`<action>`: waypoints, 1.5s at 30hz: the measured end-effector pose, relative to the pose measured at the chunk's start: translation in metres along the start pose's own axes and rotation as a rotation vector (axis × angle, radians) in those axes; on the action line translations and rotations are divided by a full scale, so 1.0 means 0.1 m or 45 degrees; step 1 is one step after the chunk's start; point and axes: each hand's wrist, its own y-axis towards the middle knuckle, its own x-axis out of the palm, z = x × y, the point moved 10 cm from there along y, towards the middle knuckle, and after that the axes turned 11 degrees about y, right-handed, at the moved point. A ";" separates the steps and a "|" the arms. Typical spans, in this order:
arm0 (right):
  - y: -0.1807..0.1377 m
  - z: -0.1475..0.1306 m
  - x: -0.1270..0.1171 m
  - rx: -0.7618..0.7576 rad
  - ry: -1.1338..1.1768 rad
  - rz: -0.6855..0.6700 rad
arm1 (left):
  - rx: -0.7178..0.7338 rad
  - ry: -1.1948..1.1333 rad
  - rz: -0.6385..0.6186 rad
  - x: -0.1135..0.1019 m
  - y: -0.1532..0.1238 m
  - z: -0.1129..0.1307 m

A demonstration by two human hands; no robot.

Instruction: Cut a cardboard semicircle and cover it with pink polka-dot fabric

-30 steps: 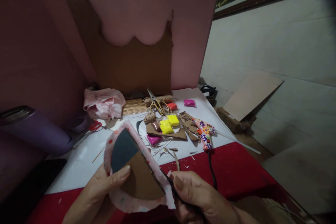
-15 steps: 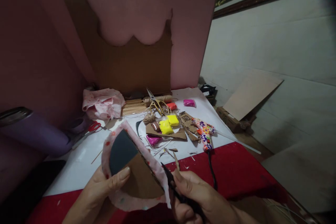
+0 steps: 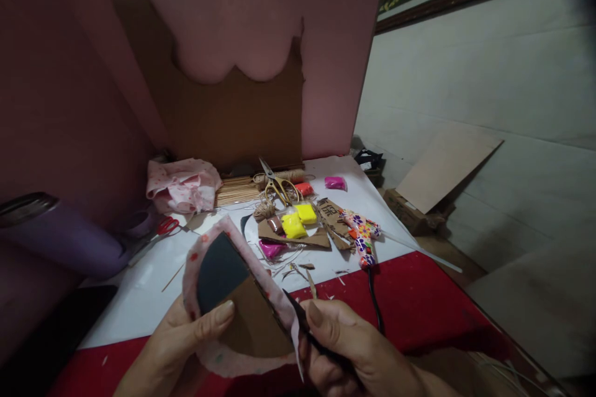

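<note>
My left hand [image 3: 190, 335] grips a half-round cardboard piece [image 3: 256, 325] by its curved side, thumb on top. The cardboard is part dark blue-green, part brown. Pink patterned fabric [image 3: 190, 273] lies under it and sticks out as a border all round. In my right hand [image 3: 339, 335] are black scissors [image 3: 295, 307], their dark blades against the fabric edge on the straight side. A loose fabric tip [image 3: 298, 360] hangs down at the lower right corner. My right fingers hide most of the scissors' handles.
Behind lie gold-handled scissors [image 3: 279, 189], yellow clay packets [image 3: 295, 224], cardboard scraps [image 3: 335, 220] and a flowered glue gun [image 3: 362, 239] with a black cord. Red-handled scissors [image 3: 167, 225] and crumpled pink fabric [image 3: 184, 186] are at left. A tall cardboard sheet [image 3: 233, 118] leans on the wall.
The cardboard piece with its fabric has shifted slightly right. The scissors have tilted a little against the fabric edge, and the loose tip now hangs lower.
</note>
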 end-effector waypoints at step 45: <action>-0.01 -0.02 0.02 -0.058 0.021 0.062 | 0.022 0.050 0.039 -0.06 -0.02 -0.06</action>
